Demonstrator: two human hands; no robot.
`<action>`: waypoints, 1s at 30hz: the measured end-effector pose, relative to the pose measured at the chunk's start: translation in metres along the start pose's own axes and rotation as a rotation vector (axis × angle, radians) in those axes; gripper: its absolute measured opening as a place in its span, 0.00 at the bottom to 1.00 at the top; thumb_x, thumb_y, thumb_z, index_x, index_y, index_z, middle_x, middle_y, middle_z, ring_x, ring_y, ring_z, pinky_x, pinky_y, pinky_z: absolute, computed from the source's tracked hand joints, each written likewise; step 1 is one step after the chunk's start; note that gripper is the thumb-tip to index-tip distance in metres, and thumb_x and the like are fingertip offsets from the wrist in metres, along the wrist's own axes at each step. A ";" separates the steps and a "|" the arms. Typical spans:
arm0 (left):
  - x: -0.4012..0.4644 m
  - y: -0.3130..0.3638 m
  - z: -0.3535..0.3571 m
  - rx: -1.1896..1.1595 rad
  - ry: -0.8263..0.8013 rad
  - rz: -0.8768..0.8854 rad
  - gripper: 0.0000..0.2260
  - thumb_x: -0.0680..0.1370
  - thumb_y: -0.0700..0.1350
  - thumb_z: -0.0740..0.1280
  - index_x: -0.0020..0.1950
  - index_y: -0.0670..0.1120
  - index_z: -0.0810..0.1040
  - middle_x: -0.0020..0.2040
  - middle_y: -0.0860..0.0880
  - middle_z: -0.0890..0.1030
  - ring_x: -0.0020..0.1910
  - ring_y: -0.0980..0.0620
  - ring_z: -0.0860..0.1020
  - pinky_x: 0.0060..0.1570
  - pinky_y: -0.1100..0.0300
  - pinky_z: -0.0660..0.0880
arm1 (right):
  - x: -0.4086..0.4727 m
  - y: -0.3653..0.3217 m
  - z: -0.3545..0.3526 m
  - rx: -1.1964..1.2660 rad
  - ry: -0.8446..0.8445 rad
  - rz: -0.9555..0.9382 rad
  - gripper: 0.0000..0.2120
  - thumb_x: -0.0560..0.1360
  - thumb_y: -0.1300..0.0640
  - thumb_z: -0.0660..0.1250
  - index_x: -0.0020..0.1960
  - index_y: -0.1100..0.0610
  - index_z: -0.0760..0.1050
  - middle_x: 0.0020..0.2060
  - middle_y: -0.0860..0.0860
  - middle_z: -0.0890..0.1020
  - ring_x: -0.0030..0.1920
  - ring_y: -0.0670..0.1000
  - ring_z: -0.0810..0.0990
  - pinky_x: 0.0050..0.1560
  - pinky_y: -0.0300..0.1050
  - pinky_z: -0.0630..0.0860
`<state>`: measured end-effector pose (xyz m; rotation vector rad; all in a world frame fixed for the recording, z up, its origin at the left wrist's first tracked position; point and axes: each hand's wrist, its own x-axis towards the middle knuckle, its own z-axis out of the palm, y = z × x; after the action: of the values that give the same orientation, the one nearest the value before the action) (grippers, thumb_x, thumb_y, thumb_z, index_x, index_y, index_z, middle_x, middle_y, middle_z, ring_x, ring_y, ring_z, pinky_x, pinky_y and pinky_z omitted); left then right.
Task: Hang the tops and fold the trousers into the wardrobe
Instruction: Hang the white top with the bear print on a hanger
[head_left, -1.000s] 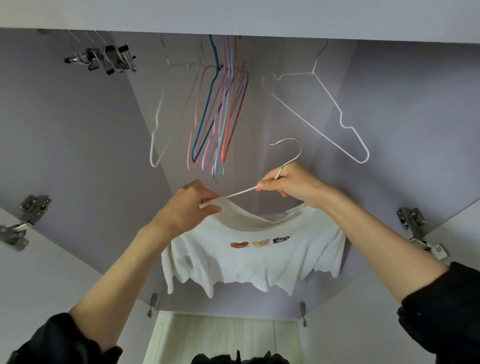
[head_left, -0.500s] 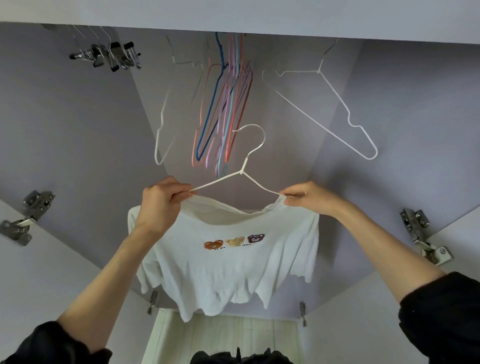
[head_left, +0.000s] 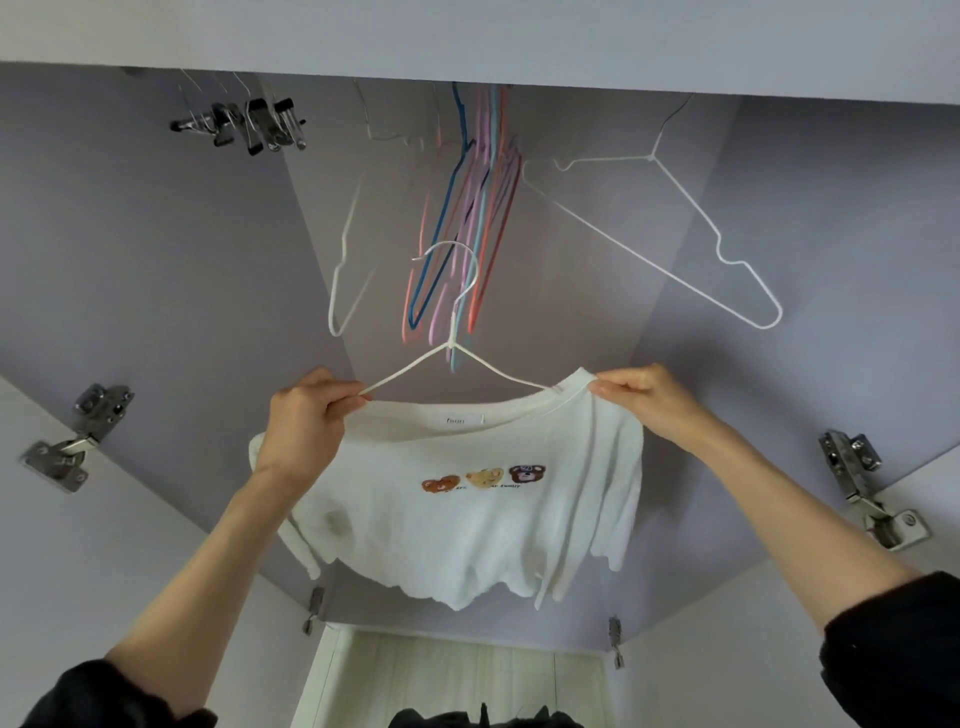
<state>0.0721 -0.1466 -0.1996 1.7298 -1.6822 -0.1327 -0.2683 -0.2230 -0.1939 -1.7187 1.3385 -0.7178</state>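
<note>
A white T-shirt (head_left: 467, 525) with three small bear prints hangs in front of the open wardrobe, its neck opening spread wide. A white wire hanger (head_left: 453, 332) sits inside the neck, hook pointing up. My left hand (head_left: 304, 421) grips the shirt's left shoulder together with the hanger's left arm. My right hand (head_left: 641, 397) pinches the right edge of the collar, pulling it over the hanger's right end. The hanger's lower bar is hidden inside the shirt.
Empty hangers dangle above: a coloured bunch (head_left: 475, 223), a white one (head_left: 670, 228) at the right, another white one (head_left: 345, 270) at the left, and metal clip hangers (head_left: 249, 124) at upper left. Door hinges (head_left: 78, 436) (head_left: 862, 493) flank the opening. Dark clothing (head_left: 483, 719) lies at the bottom.
The hanger has swung upright and gone into the neck. My hands moved apart, stretching the collar; the right hand shifted from the hanger's neck to the collar's right edge.
</note>
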 end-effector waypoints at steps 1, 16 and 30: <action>-0.001 -0.001 0.000 0.011 -0.010 0.002 0.07 0.74 0.32 0.68 0.48 0.38 0.84 0.39 0.42 0.77 0.37 0.46 0.75 0.37 0.68 0.62 | -0.001 -0.001 -0.002 0.055 0.086 -0.033 0.08 0.77 0.61 0.65 0.52 0.58 0.81 0.55 0.59 0.81 0.50 0.45 0.74 0.49 0.33 0.71; -0.008 0.026 0.021 -0.148 0.025 0.017 0.06 0.73 0.32 0.69 0.46 0.39 0.85 0.40 0.42 0.80 0.36 0.49 0.75 0.40 0.78 0.65 | -0.017 -0.007 0.010 -0.395 0.046 -0.187 0.17 0.73 0.58 0.71 0.61 0.54 0.78 0.46 0.49 0.79 0.51 0.46 0.76 0.56 0.37 0.68; -0.013 0.054 0.063 -0.122 -0.438 0.146 0.09 0.77 0.37 0.66 0.56 0.41 0.82 0.52 0.44 0.81 0.50 0.45 0.79 0.52 0.64 0.70 | -0.043 -0.025 0.004 0.142 -0.395 0.243 0.10 0.80 0.63 0.58 0.46 0.59 0.76 0.29 0.50 0.71 0.28 0.47 0.68 0.31 0.37 0.66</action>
<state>-0.0078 -0.1554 -0.2220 1.5558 -2.0576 -0.5684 -0.2644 -0.1781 -0.1727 -1.4592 1.1610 -0.3057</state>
